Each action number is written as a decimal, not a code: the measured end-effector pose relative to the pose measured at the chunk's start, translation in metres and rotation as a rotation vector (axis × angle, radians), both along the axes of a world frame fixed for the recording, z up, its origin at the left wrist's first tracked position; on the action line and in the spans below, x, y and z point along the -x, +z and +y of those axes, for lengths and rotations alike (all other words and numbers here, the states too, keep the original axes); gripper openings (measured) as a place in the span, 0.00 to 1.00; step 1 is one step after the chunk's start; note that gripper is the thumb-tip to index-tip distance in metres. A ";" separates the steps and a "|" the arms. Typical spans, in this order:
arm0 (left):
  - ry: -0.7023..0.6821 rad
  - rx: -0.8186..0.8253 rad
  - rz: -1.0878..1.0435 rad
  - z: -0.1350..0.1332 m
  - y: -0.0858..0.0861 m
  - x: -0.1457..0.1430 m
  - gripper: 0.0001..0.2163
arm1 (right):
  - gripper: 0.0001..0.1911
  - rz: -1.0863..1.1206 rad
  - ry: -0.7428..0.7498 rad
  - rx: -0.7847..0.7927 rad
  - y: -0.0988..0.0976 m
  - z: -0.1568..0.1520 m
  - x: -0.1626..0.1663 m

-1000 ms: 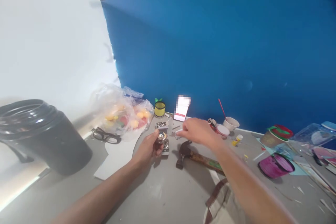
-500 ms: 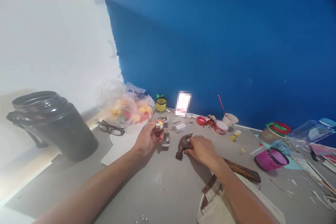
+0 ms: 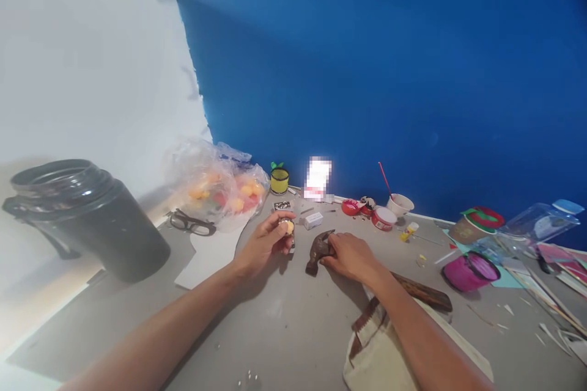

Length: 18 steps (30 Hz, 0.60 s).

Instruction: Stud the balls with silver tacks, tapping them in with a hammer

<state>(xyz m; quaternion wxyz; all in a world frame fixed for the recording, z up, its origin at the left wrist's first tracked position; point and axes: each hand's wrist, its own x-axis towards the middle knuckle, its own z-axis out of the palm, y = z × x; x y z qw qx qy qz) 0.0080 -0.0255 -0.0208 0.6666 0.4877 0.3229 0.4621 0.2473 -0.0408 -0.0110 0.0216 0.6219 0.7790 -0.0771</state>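
My left hand (image 3: 265, 244) is closed round a small round piece (image 3: 287, 226) that shows yellow and silver at the fingertips. It hovers just over a little open box of metal pins (image 3: 290, 238) on the grey table (image 3: 284, 330). My right hand (image 3: 349, 255) lies over the neck of a hammer (image 3: 318, 250), fingers curled on the wooden handle (image 3: 419, 290) right behind the dark metal head. The hammer rests flat on the table.
A big black jar (image 3: 85, 220) stands at the left, with glasses (image 3: 191, 223) and a plastic bag of coloured balls (image 3: 220, 189) behind. Small pots, a yellow cup (image 3: 279, 180), a white cup (image 3: 400, 203), a pink tub (image 3: 468, 271) and paper scraps crowd the back and right. A cloth bag (image 3: 389, 354) lies near me.
My right hand came back from the small items near the wall and settled on the hammer. My left hand lowered the round piece a little toward the pin box.
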 end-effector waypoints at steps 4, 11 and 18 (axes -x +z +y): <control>0.017 -0.039 0.051 0.000 -0.005 -0.001 0.17 | 0.13 0.044 -0.009 0.016 -0.001 0.003 -0.003; 0.006 -0.080 0.146 -0.003 -0.005 -0.004 0.14 | 0.12 0.123 -0.012 0.028 -0.003 0.005 -0.007; -0.001 -0.047 0.161 -0.005 0.001 -0.003 0.13 | 0.13 0.134 -0.004 0.024 -0.009 0.011 -0.009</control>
